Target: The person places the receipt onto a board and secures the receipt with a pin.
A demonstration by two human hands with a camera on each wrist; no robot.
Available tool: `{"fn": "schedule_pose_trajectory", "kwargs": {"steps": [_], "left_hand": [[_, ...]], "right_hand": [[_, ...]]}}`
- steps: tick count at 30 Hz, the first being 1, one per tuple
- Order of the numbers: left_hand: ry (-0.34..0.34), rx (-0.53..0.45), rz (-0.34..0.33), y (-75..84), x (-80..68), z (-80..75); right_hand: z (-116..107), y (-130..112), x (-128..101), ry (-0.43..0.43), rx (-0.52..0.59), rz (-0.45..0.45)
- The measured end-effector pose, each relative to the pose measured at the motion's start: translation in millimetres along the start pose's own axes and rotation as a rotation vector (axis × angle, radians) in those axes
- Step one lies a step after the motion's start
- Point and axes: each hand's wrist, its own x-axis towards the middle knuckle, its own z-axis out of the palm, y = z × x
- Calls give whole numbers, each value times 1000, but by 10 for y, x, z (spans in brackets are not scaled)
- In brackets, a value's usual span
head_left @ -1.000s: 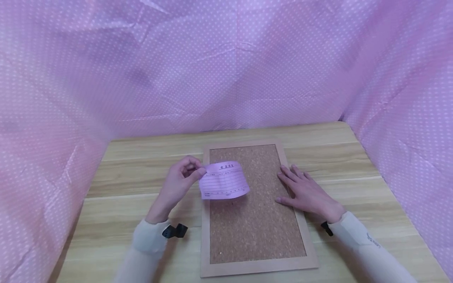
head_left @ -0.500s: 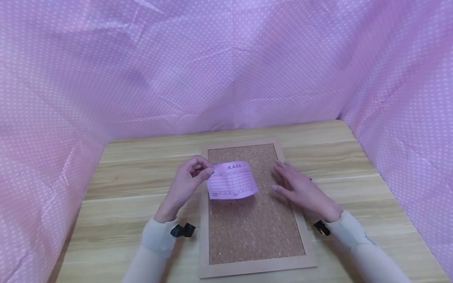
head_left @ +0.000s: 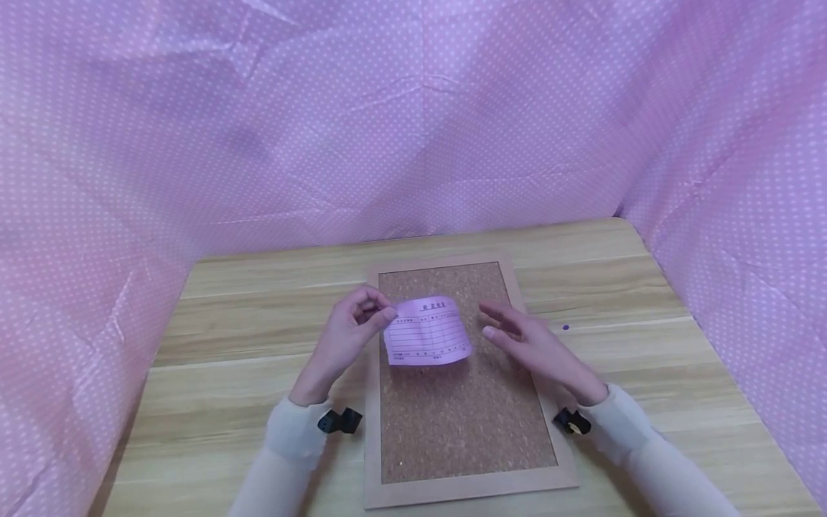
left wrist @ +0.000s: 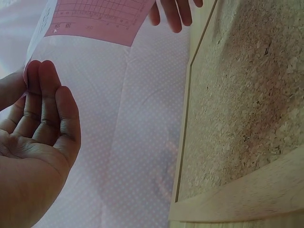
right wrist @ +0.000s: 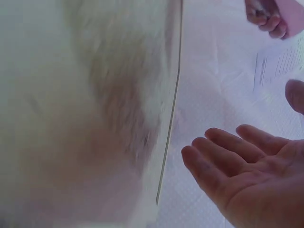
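Observation:
A pink receipt slip [head_left: 429, 330] with printed lines and a table grid hangs slightly curved over the cork board [head_left: 472, 424]. My left hand [head_left: 352, 327] pinches it by its upper left corner, between thumb and fingertips. In the left wrist view the slip [left wrist: 99, 19] rises from those fingertips, the other fingers of that hand [left wrist: 42, 128] bent beside them. To the right of the slip, my right hand [head_left: 536, 345] is over the board's right side with its fingers apart. The right wrist view shows that palm [right wrist: 251, 175] holding nothing.
The board's light wooden frame [head_left: 474, 490] lies on a wood-grain table [head_left: 213, 388]. A small purple round thing [head_left: 566, 327] lies on the table right of the board. Pink dotted cloth [head_left: 323, 129] surrounds the table at the back and sides.
My right hand has lifted off the board's right edge and moved left toward the slip, uncovering the small purple thing. My left hand has carried the slip a little to the right.

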Motion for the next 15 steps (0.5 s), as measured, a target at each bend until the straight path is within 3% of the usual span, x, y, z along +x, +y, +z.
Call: {"fn": "schedule_pose_trajectory", "kwargs": {"steps": [8, 15], "left_hand": [[-5, 13, -11, -38, 9, 21], [-1, 14, -29, -68, 12, 24]], "right_hand": [[96, -86, 50, -59, 207, 27], [104, -94, 85, -20, 342, 17]]}}
